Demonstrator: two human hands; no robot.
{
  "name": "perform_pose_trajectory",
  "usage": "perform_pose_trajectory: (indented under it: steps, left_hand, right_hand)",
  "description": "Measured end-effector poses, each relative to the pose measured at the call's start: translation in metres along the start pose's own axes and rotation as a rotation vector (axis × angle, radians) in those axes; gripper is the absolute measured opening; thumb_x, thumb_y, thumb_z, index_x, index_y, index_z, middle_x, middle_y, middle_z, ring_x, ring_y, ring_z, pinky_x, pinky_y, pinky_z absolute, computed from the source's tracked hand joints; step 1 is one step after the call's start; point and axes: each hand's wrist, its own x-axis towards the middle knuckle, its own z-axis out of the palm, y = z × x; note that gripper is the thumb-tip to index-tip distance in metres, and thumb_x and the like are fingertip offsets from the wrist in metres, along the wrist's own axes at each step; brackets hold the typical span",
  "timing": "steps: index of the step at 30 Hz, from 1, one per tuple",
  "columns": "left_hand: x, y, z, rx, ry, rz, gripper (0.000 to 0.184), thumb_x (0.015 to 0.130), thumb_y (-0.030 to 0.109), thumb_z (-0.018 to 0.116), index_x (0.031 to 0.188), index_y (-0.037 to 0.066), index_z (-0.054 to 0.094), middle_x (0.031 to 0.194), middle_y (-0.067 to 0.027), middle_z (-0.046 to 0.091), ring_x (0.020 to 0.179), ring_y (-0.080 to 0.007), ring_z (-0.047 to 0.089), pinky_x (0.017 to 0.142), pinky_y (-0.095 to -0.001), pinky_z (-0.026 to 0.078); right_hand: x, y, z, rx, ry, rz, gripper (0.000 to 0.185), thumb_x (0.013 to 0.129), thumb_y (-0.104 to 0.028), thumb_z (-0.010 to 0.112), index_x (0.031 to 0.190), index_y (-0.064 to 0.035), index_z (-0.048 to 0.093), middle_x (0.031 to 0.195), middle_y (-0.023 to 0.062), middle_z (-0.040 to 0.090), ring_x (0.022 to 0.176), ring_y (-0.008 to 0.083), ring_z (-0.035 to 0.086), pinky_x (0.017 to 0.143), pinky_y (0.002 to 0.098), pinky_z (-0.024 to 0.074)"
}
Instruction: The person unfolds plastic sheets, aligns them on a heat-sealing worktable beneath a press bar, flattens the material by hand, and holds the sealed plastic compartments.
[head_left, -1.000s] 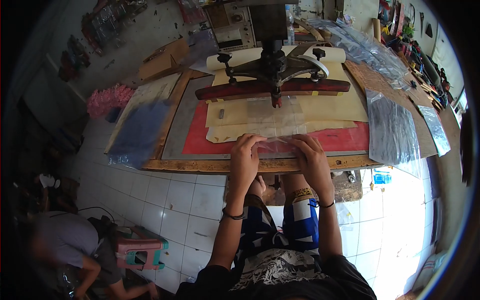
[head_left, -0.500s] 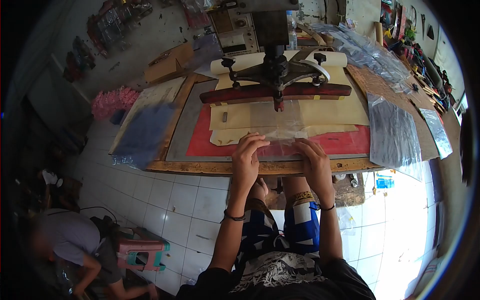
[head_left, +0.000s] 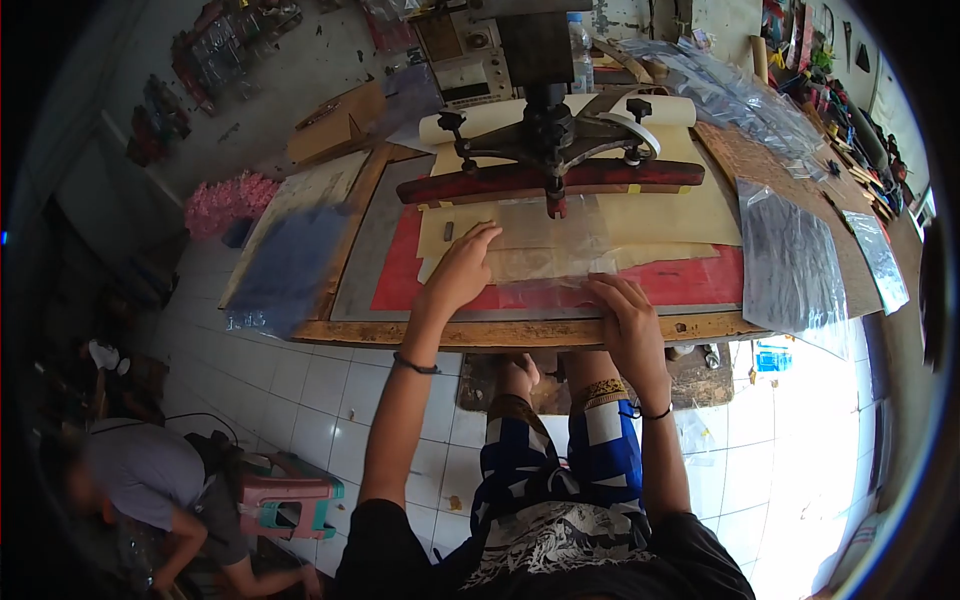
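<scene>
In the head view I see the flat clear plastic sheet [head_left: 550,240] over pale yellow paper [head_left: 665,228] and a red sheet [head_left: 695,278], its far end near the long dark-red bar [head_left: 595,179] overhanging the work, with translucent blue plastic [head_left: 290,260] off left. The left hand [head_left: 463,266], loosely extended, grips nothing beside the clear sheet's left edge; the right hand [head_left: 628,312] curls at its near right corner, though I cannot tell whether it pinches. Since half a second ago, the left has moved forward from the near edge while the right stays.
</scene>
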Motion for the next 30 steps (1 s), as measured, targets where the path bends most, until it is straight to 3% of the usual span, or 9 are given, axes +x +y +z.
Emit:
perform_pose_trajectory:
  steps: [5,11,18,24,30]
  left_hand:
    - [0.031,-0.042,0.021,0.109,-0.026,0.100,0.055,0.092,-0.003,0.046,0.147,-0.009,0.048,0.156,-0.0251,0.047,0.143,-0.0400,0.047,0.119,-0.0438,0.041]
    - [0.034,-0.033,0.025,0.124,0.040,0.051,0.047,0.100,0.005,0.043,0.144,-0.012,0.051,0.154,-0.0282,0.048,0.141,-0.0413,0.049,0.118,-0.0433,0.041]
    - [0.036,-0.035,0.027,0.100,0.043,0.058,0.051,0.096,0.006,0.049,0.141,-0.018,0.050,0.149,-0.0329,0.050,0.138,-0.0424,0.052,0.118,-0.0427,0.043]
    - [0.033,-0.031,0.026,0.049,0.070,0.028,0.051,0.095,0.007,0.049,0.140,-0.017,0.051,0.148,-0.0336,0.051,0.135,-0.0441,0.054,0.118,-0.0435,0.043]
    - [0.034,-0.033,0.025,0.034,0.136,0.050,0.048,0.096,0.006,0.050,0.139,-0.015,0.054,0.145,-0.0321,0.054,0.129,-0.0443,0.058,0.114,-0.0459,0.046]
  right_hand:
    - [0.000,0.002,0.001,-0.009,0.010,-0.006,0.041,0.084,0.009,0.054,0.120,-0.0030,0.068,0.124,0.0142,0.069,0.111,0.0379,0.064,0.095,0.0476,0.0535]
    - [0.002,-0.001,0.001,-0.023,0.010,0.018,0.040,0.085,0.009,0.057,0.121,-0.0026,0.071,0.123,0.0149,0.071,0.110,0.0374,0.066,0.094,0.0459,0.0549]
    - [0.000,0.000,0.010,0.036,0.170,0.181,0.035,0.094,0.010,0.055,0.123,-0.0019,0.071,0.116,0.0201,0.074,0.106,0.0384,0.073,0.087,0.0424,0.0587]
    - [-0.007,0.008,0.011,0.032,0.282,0.248,0.034,0.093,0.010,0.056,0.122,-0.0015,0.072,0.113,0.0207,0.075,0.103,0.0373,0.075,0.087,0.0414,0.0591]
    - [-0.001,-0.003,0.002,0.001,0.095,0.142,0.037,0.090,0.012,0.056,0.122,-0.0004,0.071,0.119,0.0196,0.074,0.111,0.0384,0.072,0.091,0.0417,0.0591]
